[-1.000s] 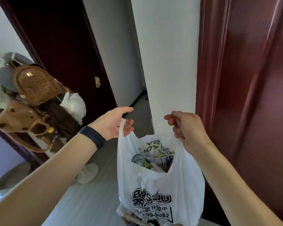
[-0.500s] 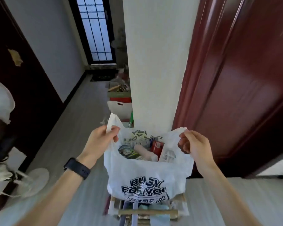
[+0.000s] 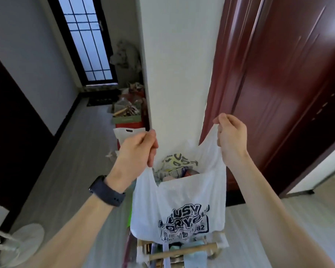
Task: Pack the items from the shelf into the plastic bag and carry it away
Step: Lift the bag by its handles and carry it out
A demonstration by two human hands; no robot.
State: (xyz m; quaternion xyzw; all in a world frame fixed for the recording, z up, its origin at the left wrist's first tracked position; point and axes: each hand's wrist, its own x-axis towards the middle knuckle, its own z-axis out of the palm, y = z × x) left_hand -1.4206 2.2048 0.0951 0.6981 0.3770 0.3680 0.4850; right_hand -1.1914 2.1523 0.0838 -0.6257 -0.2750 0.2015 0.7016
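Bag: a thin white plastic carrier bag with dark printed lettering (image 3: pixel 182 200) hangs between the two hands, in front of the white square pillar (image 3: pixel 178 74).
Left hand: the left hand (image 3: pixel 137 149), a black band (image 3: pixel 106 190) on its wrist, has its fingers curled tight round the handle loop at the bag's ten o'clock.
Right hand: the right hand (image 3: pixel 230 132) pinches the other loop at two o'clock, fingertips closed on the film.
Contents: crumpled printed packets (image 3: pixel 177 167) fill the open mouth at twelve o'clock; I can't make out what each one is.
Shelf: the light wooden rack (image 3: pixel 182 250) sits at the bag's six o'clock. I cannot tell whether the bag touches it or hangs just clear.
Stage: packing looks done to me; carrying it off remains.
Risk, snag: swung away low, the bag's bottom could catch the rack's rail and tear.
Risk, spill: held wide open like this, a tilt could tip the top packets out.
Risk, grip: the right-hand pinch looks the weaker hold, and a jolt against the dark red wooden door (image 3: pixel 278 84) at three o'clock could pull that loop free.
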